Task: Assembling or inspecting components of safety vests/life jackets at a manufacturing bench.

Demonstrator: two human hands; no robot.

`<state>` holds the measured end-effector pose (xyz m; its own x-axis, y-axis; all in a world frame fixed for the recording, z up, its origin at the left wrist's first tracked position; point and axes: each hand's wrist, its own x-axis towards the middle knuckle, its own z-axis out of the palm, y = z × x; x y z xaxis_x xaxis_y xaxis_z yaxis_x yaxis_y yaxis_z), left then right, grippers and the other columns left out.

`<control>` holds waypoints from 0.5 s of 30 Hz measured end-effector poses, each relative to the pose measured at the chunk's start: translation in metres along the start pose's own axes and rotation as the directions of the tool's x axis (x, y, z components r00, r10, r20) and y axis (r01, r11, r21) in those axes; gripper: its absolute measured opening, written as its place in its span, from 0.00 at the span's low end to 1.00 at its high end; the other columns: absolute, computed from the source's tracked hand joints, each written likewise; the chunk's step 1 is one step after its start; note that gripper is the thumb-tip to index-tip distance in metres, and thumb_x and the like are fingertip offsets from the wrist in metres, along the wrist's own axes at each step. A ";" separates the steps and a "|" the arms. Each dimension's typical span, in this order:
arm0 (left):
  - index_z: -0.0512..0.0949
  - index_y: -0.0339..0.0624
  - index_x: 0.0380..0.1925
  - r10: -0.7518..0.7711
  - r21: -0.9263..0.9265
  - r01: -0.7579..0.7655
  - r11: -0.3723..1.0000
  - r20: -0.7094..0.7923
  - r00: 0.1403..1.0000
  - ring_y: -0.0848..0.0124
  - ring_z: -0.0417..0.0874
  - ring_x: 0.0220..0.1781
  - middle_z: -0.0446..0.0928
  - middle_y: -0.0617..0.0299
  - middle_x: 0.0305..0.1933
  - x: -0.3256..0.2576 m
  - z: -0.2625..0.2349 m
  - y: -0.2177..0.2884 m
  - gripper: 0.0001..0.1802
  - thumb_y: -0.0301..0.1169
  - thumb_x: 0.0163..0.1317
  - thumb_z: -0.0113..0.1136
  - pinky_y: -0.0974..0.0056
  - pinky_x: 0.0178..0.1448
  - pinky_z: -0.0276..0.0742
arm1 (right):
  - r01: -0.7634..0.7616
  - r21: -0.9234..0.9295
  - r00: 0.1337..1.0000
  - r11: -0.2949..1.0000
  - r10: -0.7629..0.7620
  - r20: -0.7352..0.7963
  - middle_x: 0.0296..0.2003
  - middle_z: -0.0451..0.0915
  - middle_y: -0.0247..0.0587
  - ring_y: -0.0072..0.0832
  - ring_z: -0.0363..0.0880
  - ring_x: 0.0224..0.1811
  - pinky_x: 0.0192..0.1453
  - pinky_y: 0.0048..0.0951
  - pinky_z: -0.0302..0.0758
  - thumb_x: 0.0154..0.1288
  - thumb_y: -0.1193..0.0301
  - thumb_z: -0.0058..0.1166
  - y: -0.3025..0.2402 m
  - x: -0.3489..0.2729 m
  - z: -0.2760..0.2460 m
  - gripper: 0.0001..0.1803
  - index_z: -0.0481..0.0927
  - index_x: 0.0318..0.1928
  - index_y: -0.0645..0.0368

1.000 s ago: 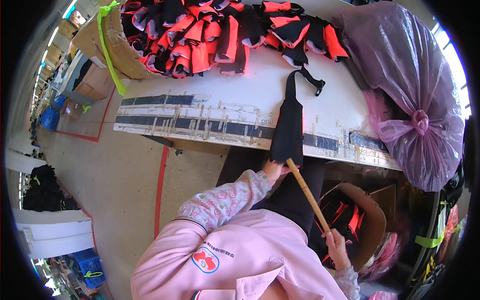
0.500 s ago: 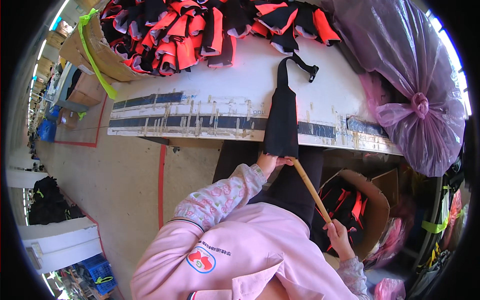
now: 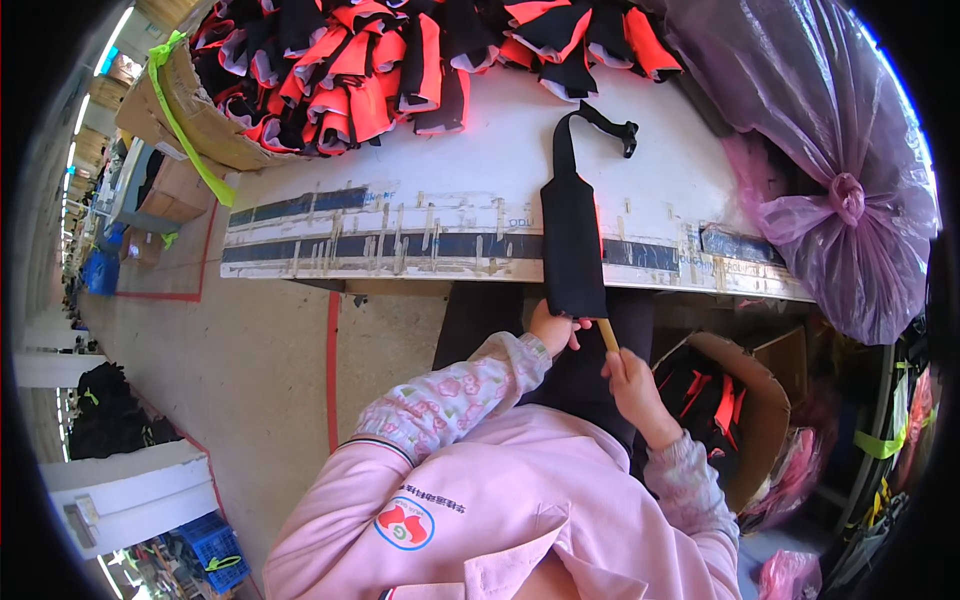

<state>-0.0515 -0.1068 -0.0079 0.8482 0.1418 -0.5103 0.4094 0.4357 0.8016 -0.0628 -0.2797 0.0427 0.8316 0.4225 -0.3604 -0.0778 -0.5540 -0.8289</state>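
Observation:
A flat black fabric sleeve (image 3: 572,240) with an orange side edge lies over the table's front edge. Its strap (image 3: 564,145) runs away from me and ends in a black buckle (image 3: 629,139). My left hand (image 3: 553,328) pinches the sleeve's near end from below, with part of its fingers behind the cloth. A wooden stick (image 3: 608,335) runs into that near end; its far part is hidden inside. Close below, my right hand (image 3: 638,392) is wrapped round the stick.
Black and orange fabric pieces (image 3: 420,70) are heaped on the white table (image 3: 480,160), next to a cardboard box (image 3: 215,110). A knotted purple plastic bag (image 3: 850,200) hangs over its right side. Below right stands an open carton (image 3: 765,420) of similar pieces.
My right hand has moved up and left toward the sleeve, pushing the stick deeper into it. Less of the stick shows. The sleeve looks fuller and straighter.

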 end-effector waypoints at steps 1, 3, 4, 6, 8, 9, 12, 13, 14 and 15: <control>0.75 0.34 0.33 0.001 0.002 -0.001 1.000 -0.007 1.000 0.71 0.77 0.23 0.76 0.58 0.28 0.001 -0.002 -0.001 0.08 0.21 0.60 0.45 0.70 0.14 0.72 | -0.088 0.128 0.995 0.988 0.082 0.051 0.12 0.66 0.36 0.26 0.65 0.12 0.16 0.30 0.61 0.71 0.63 0.39 0.001 0.012 0.003 0.18 0.70 0.27 0.64; 0.76 0.35 0.33 0.006 0.050 -0.003 0.999 -0.067 0.998 0.71 0.77 0.22 0.76 0.57 0.28 0.006 -0.005 -0.008 0.09 0.20 0.59 0.45 0.71 0.12 0.68 | -0.237 0.327 0.966 0.915 0.186 0.180 0.12 0.62 0.31 0.21 0.59 0.10 0.13 0.26 0.56 0.71 0.62 0.38 -0.022 0.023 0.006 0.19 0.69 0.27 0.62; 0.76 0.35 0.33 0.011 0.054 -0.007 0.999 -0.066 0.998 0.71 0.77 0.22 0.76 0.57 0.28 0.010 -0.007 -0.012 0.09 0.20 0.59 0.45 0.71 0.12 0.68 | -0.386 0.488 0.914 0.783 0.254 0.317 0.11 0.59 0.26 0.15 0.52 0.09 0.11 0.23 0.50 0.72 0.60 0.38 -0.031 0.025 0.008 0.19 0.69 0.28 0.60; 0.75 0.37 0.30 0.069 -0.025 -0.072 0.997 -0.108 0.992 0.71 0.77 0.20 0.76 0.57 0.25 0.015 -0.008 -0.021 0.12 0.33 0.65 0.46 0.70 0.16 0.67 | -0.404 0.579 0.906 0.709 0.223 0.359 0.11 0.57 0.24 0.15 0.48 0.07 0.09 0.21 0.47 0.72 0.61 0.36 -0.030 0.025 0.015 0.17 0.68 0.30 0.59; 0.75 0.38 0.29 0.061 -0.032 -0.064 0.997 -0.075 0.995 0.71 0.76 0.18 0.76 0.57 0.25 0.010 -0.005 -0.016 0.13 0.34 0.65 0.45 0.71 0.16 0.68 | -0.403 0.626 0.900 0.667 0.167 0.402 0.11 0.57 0.25 0.15 0.48 0.07 0.09 0.20 0.46 0.72 0.60 0.36 -0.030 0.023 0.017 0.16 0.68 0.32 0.58; 0.76 0.38 0.29 0.049 -0.045 -0.052 0.998 -0.054 0.997 0.72 0.75 0.17 0.76 0.57 0.25 0.007 -0.002 -0.013 0.14 0.35 0.65 0.45 0.72 0.17 0.68 | -0.387 0.618 0.906 0.684 0.156 0.395 0.11 0.57 0.26 0.15 0.48 0.07 0.09 0.20 0.47 0.73 0.61 0.36 -0.031 0.019 0.015 0.16 0.69 0.32 0.59; 0.76 0.39 0.29 0.098 -0.038 -0.097 0.995 0.026 0.995 0.73 0.74 0.16 0.77 0.57 0.26 0.002 -0.006 -0.020 0.14 0.37 0.66 0.45 0.73 0.19 0.69 | -0.363 0.619 0.917 0.696 0.149 0.371 0.11 0.58 0.27 0.16 0.49 0.07 0.10 0.20 0.48 0.73 0.61 0.36 -0.033 -0.003 0.009 0.16 0.69 0.33 0.59; 0.77 0.37 0.34 0.071 -0.057 -0.068 0.996 0.047 0.996 0.73 0.76 0.22 0.77 0.58 0.27 0.003 -0.009 -0.022 0.12 0.34 0.63 0.49 0.72 0.16 0.70 | -0.357 0.623 0.920 0.696 0.147 0.363 0.11 0.58 0.27 0.16 0.49 0.07 0.10 0.20 0.48 0.73 0.61 0.36 -0.032 -0.016 0.005 0.16 0.69 0.33 0.59; 0.77 0.37 0.34 0.072 -0.056 -0.069 0.996 0.050 0.996 0.73 0.76 0.22 0.77 0.58 0.27 0.002 -0.008 -0.021 0.12 0.34 0.63 0.49 0.72 0.16 0.70 | -0.350 0.617 0.927 0.704 0.164 0.338 0.11 0.59 0.26 0.16 0.50 0.07 0.11 0.21 0.49 0.73 0.62 0.35 -0.030 -0.032 0.002 0.16 0.69 0.32 0.59; 0.77 0.37 0.34 0.088 -0.097 -0.087 0.992 0.013 0.996 0.73 0.76 0.22 0.77 0.58 0.28 0.002 -0.007 -0.021 0.12 0.34 0.64 0.49 0.72 0.17 0.71 | -0.346 0.611 0.932 0.712 0.182 0.314 0.10 0.59 0.26 0.16 0.50 0.08 0.11 0.21 0.49 0.73 0.62 0.35 -0.025 -0.047 0.001 0.16 0.69 0.32 0.60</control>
<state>-0.0612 -0.1095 -0.0279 0.8855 0.1678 -0.4332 0.2999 0.5055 0.8090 -0.1004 -0.2845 0.0797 0.5877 0.5182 -0.6214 -0.6790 -0.1018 -0.7271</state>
